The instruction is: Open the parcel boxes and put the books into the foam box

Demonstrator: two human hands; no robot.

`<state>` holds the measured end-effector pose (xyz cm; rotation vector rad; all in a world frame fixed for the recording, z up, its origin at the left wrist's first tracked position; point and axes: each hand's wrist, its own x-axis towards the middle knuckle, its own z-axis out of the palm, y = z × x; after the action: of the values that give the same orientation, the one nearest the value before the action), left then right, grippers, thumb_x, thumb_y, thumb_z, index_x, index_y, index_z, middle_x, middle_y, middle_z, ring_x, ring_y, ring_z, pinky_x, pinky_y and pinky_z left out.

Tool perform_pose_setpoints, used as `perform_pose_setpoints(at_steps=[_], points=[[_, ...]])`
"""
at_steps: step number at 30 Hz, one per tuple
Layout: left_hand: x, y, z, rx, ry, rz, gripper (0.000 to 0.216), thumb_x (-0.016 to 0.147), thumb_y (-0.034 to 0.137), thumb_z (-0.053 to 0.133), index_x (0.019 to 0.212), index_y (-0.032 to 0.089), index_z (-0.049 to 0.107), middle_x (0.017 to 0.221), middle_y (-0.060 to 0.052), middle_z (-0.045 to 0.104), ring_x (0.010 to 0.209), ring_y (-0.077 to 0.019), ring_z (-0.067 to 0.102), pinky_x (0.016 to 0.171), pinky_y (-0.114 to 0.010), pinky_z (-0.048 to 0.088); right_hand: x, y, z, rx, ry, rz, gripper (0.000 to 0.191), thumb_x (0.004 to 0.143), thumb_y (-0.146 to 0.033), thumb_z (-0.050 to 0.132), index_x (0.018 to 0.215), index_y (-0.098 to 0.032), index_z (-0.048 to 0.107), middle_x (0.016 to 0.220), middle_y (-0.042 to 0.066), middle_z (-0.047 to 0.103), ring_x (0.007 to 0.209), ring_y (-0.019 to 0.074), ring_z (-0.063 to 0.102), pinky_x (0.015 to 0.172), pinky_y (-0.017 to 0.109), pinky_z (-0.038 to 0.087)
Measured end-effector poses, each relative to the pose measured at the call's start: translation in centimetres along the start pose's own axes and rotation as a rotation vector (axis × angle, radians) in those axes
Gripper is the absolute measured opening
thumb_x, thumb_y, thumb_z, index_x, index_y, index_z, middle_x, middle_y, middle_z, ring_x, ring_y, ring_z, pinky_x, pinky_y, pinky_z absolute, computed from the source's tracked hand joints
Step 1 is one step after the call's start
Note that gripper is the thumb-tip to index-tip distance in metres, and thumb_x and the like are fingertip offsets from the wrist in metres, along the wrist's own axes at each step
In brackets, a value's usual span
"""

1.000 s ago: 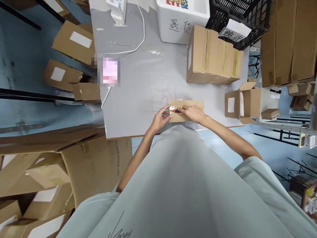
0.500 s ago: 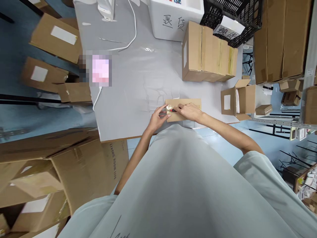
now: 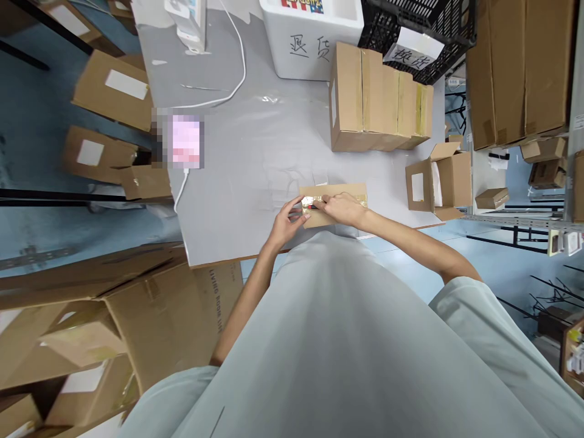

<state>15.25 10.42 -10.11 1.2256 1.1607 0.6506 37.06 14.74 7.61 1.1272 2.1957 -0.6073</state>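
A small flat cardboard box (image 3: 347, 193) with shiny tape along its top lies near the front edge of the grey table (image 3: 255, 158). My left hand (image 3: 286, 222) grips the box's left end, fingers curled round it. My right hand (image 3: 341, 208) rests on the box top, closed on a small red-and-black tool (image 3: 312, 207) whose tip touches the taped seam at the left end. I cannot tell what kind of tool it is.
A row of taped cardboard boxes (image 3: 378, 100) stands at the back right before a white foam bin (image 3: 310, 30) and a black crate (image 3: 420, 30). An open box (image 3: 440, 179) sits at the right edge. A white cable (image 3: 228, 79) crosses the table. Cartons (image 3: 91, 316) pile at left.
Both hands stay on the small box at the taped seam. The view has shifted slightly, moving the scene left and up. No clear movement of the box.
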Motion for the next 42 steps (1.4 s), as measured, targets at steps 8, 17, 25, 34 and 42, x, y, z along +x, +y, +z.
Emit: perform_pose_setpoints(at_steps=[8, 17, 25, 34, 42], points=[[-0.2, 0.0, -0.1, 0.012, -0.007, -0.005, 0.079, 0.092, 0.062, 0.081, 0.161, 0.030, 0.060, 0.167, -0.014, 0.058, 0.128, -0.0282, 0.072, 0.106, -0.043, 0.064, 0.0, -0.3, -0.5, 0.010, -0.007, -0.012, 0.047, 0.113, -0.010, 0.040, 0.158, -0.014, 0.056, 0.142, 0.023, 0.075, 0.121, 0.0312, 0.078, 0.094, 0.041, 0.058], [-0.5, -0.5, -0.4, 0.058, -0.004, 0.019, 0.082, 0.094, 0.067, 0.078, 0.162, 0.028, 0.059, 0.167, -0.017, 0.059, 0.122, -0.0290, 0.075, 0.103, -0.046, 0.066, -1.5, 2.3, 0.3, -0.025, -0.017, 0.018, 0.047, 0.114, -0.011, 0.041, 0.155, -0.016, 0.064, 0.133, 0.022, 0.078, 0.116, 0.0301, 0.080, 0.087, 0.037, 0.053], [-0.6, 0.0, -0.5, 0.094, 0.026, -0.012, 0.087, 0.091, 0.072, 0.079, 0.162, 0.026, 0.059, 0.164, -0.018, 0.062, 0.118, -0.0284, 0.076, 0.101, -0.046, 0.067, -9.4, 10.7, 3.7, -0.010, -0.088, 0.265, 0.049, 0.118, -0.018, 0.040, 0.160, -0.029, 0.064, 0.127, 0.017, 0.080, 0.104, 0.0279, 0.079, 0.081, 0.035, 0.043], [-1.2, 2.1, -0.7, 0.498, 0.105, 0.039, 0.071, 0.100, 0.063, 0.069, 0.160, 0.027, 0.059, 0.174, -0.021, 0.046, 0.156, -0.0416, 0.054, 0.120, -0.062, 0.056, -12.8, 14.7, 12.3, 0.359, 0.274, 0.394, 0.044, 0.120, -0.044, 0.043, 0.153, -0.034, 0.070, 0.122, 0.011, 0.082, 0.098, 0.0278, 0.077, 0.078, 0.034, 0.049], [4.4, 8.2, 7.4, 0.874, -0.123, 0.309, 0.077, 0.095, 0.035, 0.073, 0.167, 0.024, 0.049, 0.178, -0.017, 0.045, 0.168, -0.0424, 0.039, 0.139, -0.070, 0.027, -6.0, 9.8, 21.3, 1.614, 0.722, 0.437, 0.072, 0.086, -0.074, 0.080, 0.133, -0.021, 0.070, 0.097, 0.003, 0.077, 0.071, 0.0193, 0.069, 0.064, 0.034, 0.063]])
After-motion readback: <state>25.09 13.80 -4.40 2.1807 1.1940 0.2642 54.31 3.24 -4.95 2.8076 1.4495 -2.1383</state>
